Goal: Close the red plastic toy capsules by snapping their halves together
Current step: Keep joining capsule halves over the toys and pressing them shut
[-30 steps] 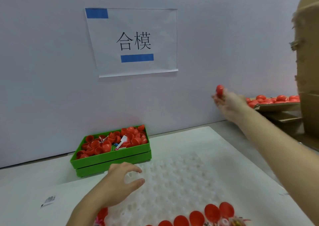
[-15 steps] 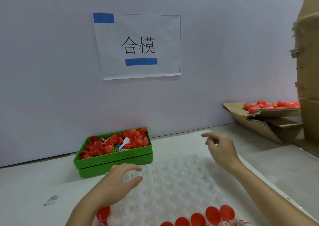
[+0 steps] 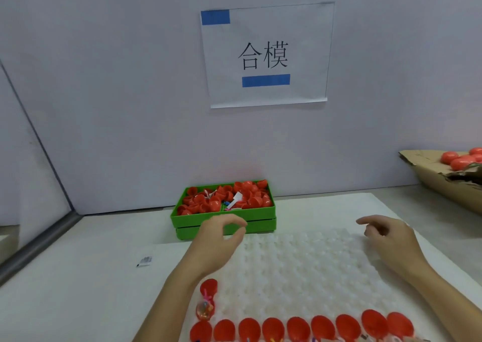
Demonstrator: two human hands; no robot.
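Over white tray (image 3: 300,258) | left hand (image 3: 219,240), right hand (image 3: 391,237): grips loosely curled, empty, poised to reach | near row of capsules (image 3: 297,328) open, awaiting lids from green bin (image 3: 224,223)

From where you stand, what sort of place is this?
Probably a toy-packing workstation: a green bin of red capsule halves, a dimpled white tray holding open capsules, and a posted work sign.

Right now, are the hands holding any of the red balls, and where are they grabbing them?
No. The left hand and the right hand both hover over the white bumpy tray with loosely curled fingers, holding nothing.
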